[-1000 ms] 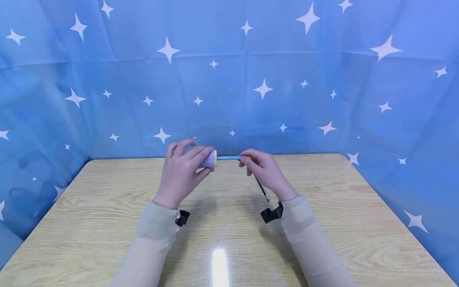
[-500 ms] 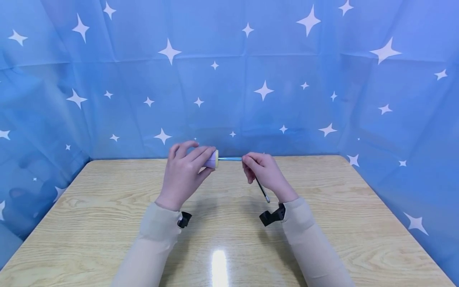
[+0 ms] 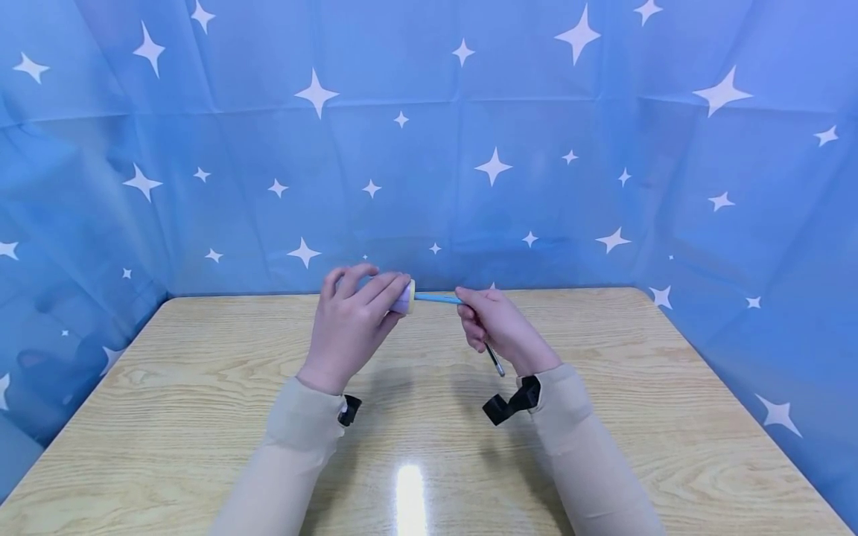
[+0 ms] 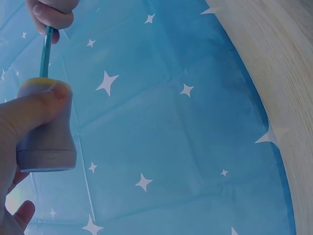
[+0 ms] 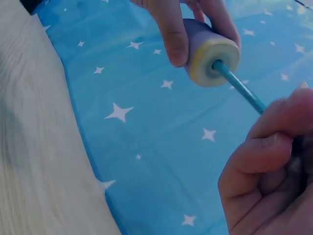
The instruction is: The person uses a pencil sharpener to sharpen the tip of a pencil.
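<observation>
My left hand [image 3: 351, 316] grips a purple pencil sharpener [image 4: 49, 132] with a yellow rim, held in the air on its side above the table's far part. A blue pencil [image 3: 437, 298] runs from the hole in the sharpener's face to my right hand [image 3: 497, 324]. The thumb and fingers of that hand pinch the pencil, hiding its outer end. From under the right palm also sticks out a dark, slim rod [image 3: 494, 360] with a paler end; its upper part is covered by the hand. In the right wrist view the pencil's tip is inside the sharpener [image 5: 215, 61].
Beneath the hands is a light wood-grain table [image 3: 221, 387] whose far edge meets a blue cloth [image 3: 415, 193] with white stars. The cloth also hangs at both sides. Each wrist carries a black camera mount [image 3: 511, 400].
The left hand and sharpener have shifted slightly right. My right hand has turned a little, its fingers curl more, and the pencil now slopes slightly down toward it. Less of the dark rod shows.
</observation>
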`<state>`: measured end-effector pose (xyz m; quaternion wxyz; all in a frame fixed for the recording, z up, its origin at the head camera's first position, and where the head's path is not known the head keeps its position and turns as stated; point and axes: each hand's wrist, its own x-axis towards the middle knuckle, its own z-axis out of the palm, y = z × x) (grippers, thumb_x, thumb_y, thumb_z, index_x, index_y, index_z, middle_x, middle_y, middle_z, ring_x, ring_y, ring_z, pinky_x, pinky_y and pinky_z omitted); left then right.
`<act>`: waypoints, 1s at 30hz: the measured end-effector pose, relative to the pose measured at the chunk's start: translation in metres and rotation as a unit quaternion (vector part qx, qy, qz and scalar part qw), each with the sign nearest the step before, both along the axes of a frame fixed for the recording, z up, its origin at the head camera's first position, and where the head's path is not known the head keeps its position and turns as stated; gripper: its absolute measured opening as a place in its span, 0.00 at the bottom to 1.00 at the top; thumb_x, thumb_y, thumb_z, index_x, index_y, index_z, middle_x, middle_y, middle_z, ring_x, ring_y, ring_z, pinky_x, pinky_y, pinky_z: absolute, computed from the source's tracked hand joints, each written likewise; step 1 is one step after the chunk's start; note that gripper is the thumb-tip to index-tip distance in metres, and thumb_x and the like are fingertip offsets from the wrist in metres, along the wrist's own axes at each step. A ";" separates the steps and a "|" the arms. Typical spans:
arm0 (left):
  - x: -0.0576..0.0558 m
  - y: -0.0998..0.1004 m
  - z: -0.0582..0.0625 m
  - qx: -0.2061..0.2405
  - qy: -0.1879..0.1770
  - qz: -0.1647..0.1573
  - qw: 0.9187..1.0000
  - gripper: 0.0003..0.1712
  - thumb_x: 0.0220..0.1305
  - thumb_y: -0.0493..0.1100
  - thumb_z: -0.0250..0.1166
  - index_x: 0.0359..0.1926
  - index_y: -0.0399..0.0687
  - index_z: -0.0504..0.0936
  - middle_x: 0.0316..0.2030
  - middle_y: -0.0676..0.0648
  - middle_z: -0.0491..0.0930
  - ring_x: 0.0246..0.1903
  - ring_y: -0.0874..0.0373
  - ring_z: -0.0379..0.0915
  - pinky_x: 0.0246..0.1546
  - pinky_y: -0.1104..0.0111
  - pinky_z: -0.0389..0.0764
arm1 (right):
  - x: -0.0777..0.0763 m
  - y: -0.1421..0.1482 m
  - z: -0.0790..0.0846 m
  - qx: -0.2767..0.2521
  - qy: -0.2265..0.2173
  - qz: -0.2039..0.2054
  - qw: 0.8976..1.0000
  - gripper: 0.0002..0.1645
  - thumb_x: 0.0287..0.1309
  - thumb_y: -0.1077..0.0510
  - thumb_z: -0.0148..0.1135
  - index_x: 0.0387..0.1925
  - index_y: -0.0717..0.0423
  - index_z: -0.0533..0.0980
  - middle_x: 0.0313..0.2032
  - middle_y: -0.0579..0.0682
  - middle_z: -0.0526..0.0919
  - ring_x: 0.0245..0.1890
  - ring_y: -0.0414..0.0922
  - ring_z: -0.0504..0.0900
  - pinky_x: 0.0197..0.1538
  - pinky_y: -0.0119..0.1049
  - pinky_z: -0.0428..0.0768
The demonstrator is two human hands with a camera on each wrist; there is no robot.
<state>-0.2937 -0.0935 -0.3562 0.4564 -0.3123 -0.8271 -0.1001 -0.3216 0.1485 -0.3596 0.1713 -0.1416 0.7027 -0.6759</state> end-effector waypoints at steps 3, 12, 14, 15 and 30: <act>0.000 0.000 0.000 -0.007 -0.008 0.005 1.000 0.25 0.50 0.42 0.77 0.52 0.50 0.85 0.45 0.50 0.84 0.52 0.48 0.70 0.54 0.50 0.65 | 0.000 -0.002 -0.002 0.001 -0.007 -0.006 1.000 0.30 0.73 0.43 0.45 0.18 0.56 0.62 0.13 0.47 0.58 0.13 0.44 0.59 0.20 0.34 0.65; -0.002 -0.007 -0.003 -0.003 -0.045 0.016 0.999 0.29 0.47 0.46 0.79 0.53 0.51 0.84 0.45 0.50 0.84 0.54 0.48 0.69 0.55 0.49 0.63 | -0.005 -0.002 -0.002 0.125 0.119 -0.065 0.983 0.34 0.73 0.38 0.39 0.51 0.64 0.76 0.33 0.56 0.81 0.21 0.47 0.79 0.31 0.40 0.78; -0.003 -0.009 -0.003 0.005 -0.047 0.019 0.999 0.28 0.47 0.45 0.79 0.52 0.51 0.84 0.44 0.50 0.84 0.54 0.48 0.69 0.55 0.49 0.63 | -0.007 0.001 -0.002 0.130 0.157 -0.072 0.976 0.28 0.74 0.43 0.42 0.54 0.61 0.75 0.35 0.57 0.81 0.22 0.49 0.80 0.33 0.44 0.79; -0.003 -0.010 -0.002 0.009 -0.047 0.021 0.999 0.28 0.47 0.45 0.79 0.52 0.51 0.84 0.44 0.50 0.84 0.54 0.48 0.69 0.55 0.49 0.63 | -0.007 0.003 -0.002 0.133 0.175 -0.075 0.973 0.25 0.74 0.45 0.44 0.55 0.60 0.75 0.35 0.56 0.81 0.23 0.50 0.80 0.34 0.46 0.79; -0.002 -0.007 -0.001 0.013 -0.041 0.001 0.999 0.28 0.47 0.45 0.79 0.52 0.51 0.84 0.44 0.50 0.84 0.54 0.48 0.69 0.54 0.48 0.63 | -0.001 0.004 -0.003 0.132 0.290 -0.065 0.946 0.12 0.70 0.56 0.54 0.44 0.59 0.81 0.29 0.51 0.84 0.23 0.47 0.80 0.31 0.38 0.78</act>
